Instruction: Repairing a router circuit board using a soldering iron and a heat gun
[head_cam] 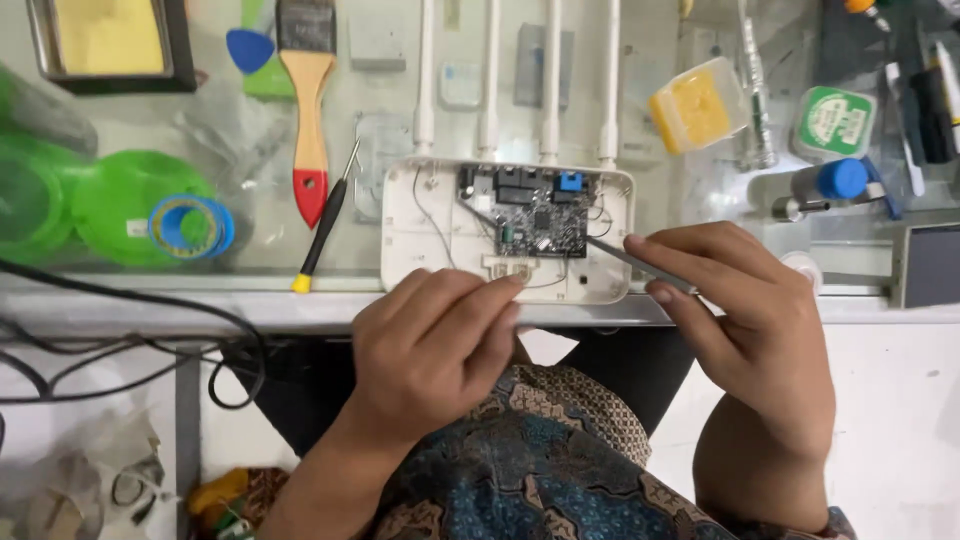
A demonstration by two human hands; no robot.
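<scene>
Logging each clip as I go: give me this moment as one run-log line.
left hand: fingertips on open router front edge | right hand: holds thin metal tool, tip at circuit board | screwdriver lies left

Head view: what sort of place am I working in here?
Most likely an electronics repair bench. An opened white router with a bare circuit board lies at the table edge, the right hand holds a thin metal pry tool over it, and a screwdriver and a brush lie nearby.

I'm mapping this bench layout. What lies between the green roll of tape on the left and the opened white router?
In the head view, between the green tape roll and the router lie a wooden-handled brush and a thin black screwdriver with a yellow end.
</scene>
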